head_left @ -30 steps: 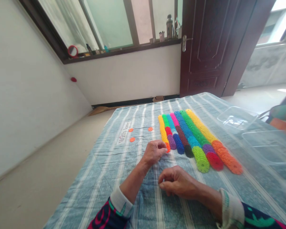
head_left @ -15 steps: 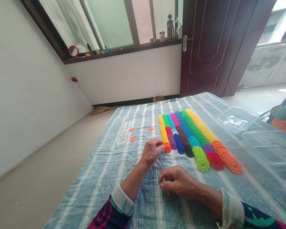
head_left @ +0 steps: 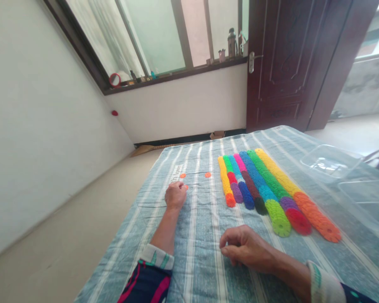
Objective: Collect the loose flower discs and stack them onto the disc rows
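My left hand (head_left: 176,195) is closed over the striped cloth, its fingertips beside an orange notched disc (head_left: 186,187) that it partly covers. Whatever its fingers may hold is hidden. Two more orange discs lie beyond, one just past the hand (head_left: 183,175) and another to the right (head_left: 207,174). My right hand (head_left: 248,248) rests on the cloth with fingers curled and thumb close to the index; nothing shows in it. Beyond it, overlapping notched discs form several coloured rows; the leftmost row is yellow (head_left: 224,174) with an orange end (head_left: 230,200).
Two clear plastic containers (head_left: 331,162) stand on the right of the striped cloth (head_left: 202,252). Printed lettering (head_left: 177,169) is near the far left discs. A brown door (head_left: 281,63) and a windowsill (head_left: 177,75) with small items are behind.
My left hand has moved left, from the orange end of the leftmost row to the loose orange discs. My right hand keeps its curled pose. The view has shifted slightly.
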The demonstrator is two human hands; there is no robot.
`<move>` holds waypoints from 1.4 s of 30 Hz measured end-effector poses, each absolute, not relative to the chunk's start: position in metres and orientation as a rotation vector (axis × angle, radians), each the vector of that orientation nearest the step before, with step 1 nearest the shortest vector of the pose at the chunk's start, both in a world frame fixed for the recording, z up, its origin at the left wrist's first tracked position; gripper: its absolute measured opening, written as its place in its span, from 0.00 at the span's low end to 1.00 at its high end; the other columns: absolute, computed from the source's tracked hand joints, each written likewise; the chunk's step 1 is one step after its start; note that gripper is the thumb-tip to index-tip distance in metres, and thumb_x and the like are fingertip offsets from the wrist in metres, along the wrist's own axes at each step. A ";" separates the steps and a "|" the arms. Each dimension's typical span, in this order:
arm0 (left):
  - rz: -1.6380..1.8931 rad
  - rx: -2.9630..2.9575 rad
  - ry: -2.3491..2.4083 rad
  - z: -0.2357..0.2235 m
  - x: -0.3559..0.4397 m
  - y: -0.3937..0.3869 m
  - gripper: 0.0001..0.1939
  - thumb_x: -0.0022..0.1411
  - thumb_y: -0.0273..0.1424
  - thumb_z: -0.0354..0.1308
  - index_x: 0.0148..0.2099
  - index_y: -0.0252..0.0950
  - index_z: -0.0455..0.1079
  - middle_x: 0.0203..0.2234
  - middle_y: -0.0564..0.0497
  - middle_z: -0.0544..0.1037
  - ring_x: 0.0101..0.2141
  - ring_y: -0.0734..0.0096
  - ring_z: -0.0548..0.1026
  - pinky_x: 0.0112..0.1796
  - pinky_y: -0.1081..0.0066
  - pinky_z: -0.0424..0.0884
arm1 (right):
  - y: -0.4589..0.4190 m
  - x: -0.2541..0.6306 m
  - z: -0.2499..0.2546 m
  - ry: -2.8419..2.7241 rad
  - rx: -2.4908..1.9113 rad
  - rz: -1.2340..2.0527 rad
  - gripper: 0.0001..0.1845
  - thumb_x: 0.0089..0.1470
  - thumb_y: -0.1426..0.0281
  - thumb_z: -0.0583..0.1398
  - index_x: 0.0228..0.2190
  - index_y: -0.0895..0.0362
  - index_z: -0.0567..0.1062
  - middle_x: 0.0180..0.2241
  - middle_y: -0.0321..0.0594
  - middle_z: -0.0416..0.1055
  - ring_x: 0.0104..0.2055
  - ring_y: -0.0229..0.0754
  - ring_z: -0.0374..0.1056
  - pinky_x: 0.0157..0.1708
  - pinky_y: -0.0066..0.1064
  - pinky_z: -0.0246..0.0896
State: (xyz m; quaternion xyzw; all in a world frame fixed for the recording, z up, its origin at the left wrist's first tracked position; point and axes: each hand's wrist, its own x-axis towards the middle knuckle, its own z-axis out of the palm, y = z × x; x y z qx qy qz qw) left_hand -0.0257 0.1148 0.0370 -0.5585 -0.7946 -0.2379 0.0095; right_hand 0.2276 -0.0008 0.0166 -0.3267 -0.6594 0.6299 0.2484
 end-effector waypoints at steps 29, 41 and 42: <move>-1.521 -2.691 -2.200 0.044 0.059 0.087 0.05 0.48 0.31 0.59 0.27 0.34 0.74 0.22 0.54 0.76 0.25 0.73 0.72 0.29 0.74 0.67 | 0.004 0.229 0.019 -1.779 -0.859 1.700 0.05 0.46 0.76 0.60 0.27 0.60 0.76 0.14 0.28 0.65 0.15 0.30 0.57 0.17 0.20 0.51; -1.208 -2.771 -1.892 0.033 0.092 0.071 0.06 0.52 0.24 0.56 0.26 0.36 0.74 0.25 0.53 0.74 0.28 0.73 0.71 0.32 0.74 0.67 | 0.005 0.230 0.018 -1.784 -0.832 1.707 0.05 0.46 0.76 0.59 0.28 0.60 0.76 0.15 0.28 0.65 0.17 0.30 0.58 0.18 0.20 0.53; -1.188 -2.772 -1.879 0.033 0.093 0.071 0.06 0.53 0.24 0.56 0.26 0.36 0.74 0.24 0.53 0.74 0.28 0.73 0.70 0.32 0.74 0.67 | 0.005 0.230 0.018 -1.786 -0.829 1.710 0.05 0.46 0.76 0.59 0.27 0.60 0.76 0.15 0.28 0.65 0.17 0.30 0.58 0.18 0.20 0.53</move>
